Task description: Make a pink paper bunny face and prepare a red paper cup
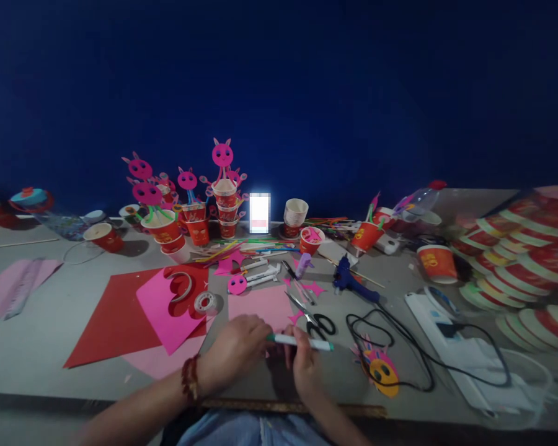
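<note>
A white marker with green ends lies nearly level between my two hands, above the table's near side. My right hand is closed round its middle, thumb along the barrel. At its left green end the fingers of my left hand are closed; they partly hide that end. I cannot make out whether the cap is on. Just beyond my hands is a pale pink sheet, with black-handled scissors at its right. A small pink paper face rests at the sheet's far left corner.
Red card, a cut pink sheet and a tape roll lie left. A blue glue gun, its cable, a power strip and stacked paper bowls are right. Paper cups with pink figures stand behind.
</note>
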`<state>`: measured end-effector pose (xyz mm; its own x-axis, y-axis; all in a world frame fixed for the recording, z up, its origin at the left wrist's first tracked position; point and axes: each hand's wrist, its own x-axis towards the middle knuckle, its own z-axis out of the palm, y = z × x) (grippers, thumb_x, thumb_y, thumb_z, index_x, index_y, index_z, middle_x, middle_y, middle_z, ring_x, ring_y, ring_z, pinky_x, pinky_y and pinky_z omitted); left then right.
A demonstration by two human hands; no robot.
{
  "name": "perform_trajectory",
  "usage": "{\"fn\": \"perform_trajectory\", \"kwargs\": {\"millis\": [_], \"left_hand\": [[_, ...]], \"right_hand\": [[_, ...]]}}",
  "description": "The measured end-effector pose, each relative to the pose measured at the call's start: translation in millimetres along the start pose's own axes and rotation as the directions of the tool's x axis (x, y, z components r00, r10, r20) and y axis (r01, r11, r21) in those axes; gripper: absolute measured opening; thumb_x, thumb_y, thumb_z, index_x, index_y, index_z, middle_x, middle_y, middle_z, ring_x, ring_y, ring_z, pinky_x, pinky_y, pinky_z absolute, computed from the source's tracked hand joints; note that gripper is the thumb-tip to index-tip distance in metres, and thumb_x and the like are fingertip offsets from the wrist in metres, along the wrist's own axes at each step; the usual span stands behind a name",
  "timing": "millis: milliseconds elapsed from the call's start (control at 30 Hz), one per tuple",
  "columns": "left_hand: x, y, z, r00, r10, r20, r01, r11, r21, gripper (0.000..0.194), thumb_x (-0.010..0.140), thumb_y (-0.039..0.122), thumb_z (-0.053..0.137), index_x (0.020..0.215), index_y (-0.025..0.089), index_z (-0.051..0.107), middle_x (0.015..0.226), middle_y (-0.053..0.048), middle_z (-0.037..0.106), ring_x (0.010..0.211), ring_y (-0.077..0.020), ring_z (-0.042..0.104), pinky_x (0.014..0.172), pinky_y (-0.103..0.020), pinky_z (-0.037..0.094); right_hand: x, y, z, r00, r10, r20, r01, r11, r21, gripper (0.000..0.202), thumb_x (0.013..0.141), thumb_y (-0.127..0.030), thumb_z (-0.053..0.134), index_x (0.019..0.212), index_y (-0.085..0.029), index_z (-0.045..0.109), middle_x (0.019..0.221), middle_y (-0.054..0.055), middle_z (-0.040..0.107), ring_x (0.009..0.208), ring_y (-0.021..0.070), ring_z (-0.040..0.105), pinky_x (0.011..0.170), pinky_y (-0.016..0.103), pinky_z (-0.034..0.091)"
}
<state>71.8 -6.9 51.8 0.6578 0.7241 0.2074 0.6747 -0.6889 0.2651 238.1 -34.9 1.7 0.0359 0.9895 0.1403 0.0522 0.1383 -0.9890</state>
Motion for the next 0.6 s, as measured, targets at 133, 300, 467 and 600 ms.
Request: {"fn": "perform_trajectory", "kwargs": {"millis": [133, 300, 467, 600], "left_hand": [[25, -60, -11.3, 0.991, -0.124, -0.052, 0.131, 0.979, 0.157, 0.017, 0.100, 0.025, 0.049, 0.093, 0.018, 0.063, 0.086, -0.006, 0.068, 0.082, -0.0221, 0.064, 0.074, -0.032, 0.048], [49, -113, -14.1, 0.970, -0.221, -0.103, 0.239, 0.945, 0.222, 0.019, 0.098, 0.024, 0.051, 0.092, 0.015, 0.067, 0.091, -0.014, 0.068, 0.093, -0.0299, 0.063, 0.088, -0.044, 0.048], [45, -110, -10.0, 0.968, -0.213, -0.129, 0.235, 0.954, 0.184, 0.031, 0.096, 0.028, 0.055, 0.123, 0.014, 0.059, 0.120, -0.018, 0.064, 0.115, -0.0332, 0.057, 0.100, -0.049, 0.044], [10, -81, -12.0, 0.990, -0.116, -0.075, 0.123, 0.987, 0.105, 0.027, 0.097, 0.031, 0.054, 0.121, 0.020, 0.061, 0.121, -0.012, 0.065, 0.113, -0.0260, 0.059, 0.096, -0.039, 0.049]], "right_hand": [[6, -7, -23, 0.998, 0.049, 0.029, -0.050, 0.999, 0.019, 0.050, 0.101, -0.060, 0.027, 0.079, -0.024, 0.052, 0.048, -0.007, 0.042, 0.040, 0.0142, 0.040, 0.043, 0.025, 0.036], [0, -6, -72, 0.999, -0.040, -0.031, 0.023, 0.903, -0.429, 0.037, 0.098, -0.048, 0.050, 0.071, -0.023, 0.052, 0.059, -0.003, 0.052, 0.055, 0.0159, 0.052, 0.055, 0.025, 0.041], [5, 1, -109, 0.984, -0.161, 0.078, 0.158, 0.572, -0.805, 0.020, 0.097, -0.036, 0.050, 0.102, -0.023, 0.063, 0.104, 0.009, 0.069, 0.097, 0.0287, 0.066, 0.081, 0.037, 0.049], [17, 3, -117, 0.976, -0.088, 0.201, 0.220, 0.380, -0.899, 0.012, 0.091, -0.032, 0.058, 0.097, -0.022, 0.062, 0.100, 0.010, 0.069, 0.094, 0.0305, 0.067, 0.077, 0.038, 0.051]]}}
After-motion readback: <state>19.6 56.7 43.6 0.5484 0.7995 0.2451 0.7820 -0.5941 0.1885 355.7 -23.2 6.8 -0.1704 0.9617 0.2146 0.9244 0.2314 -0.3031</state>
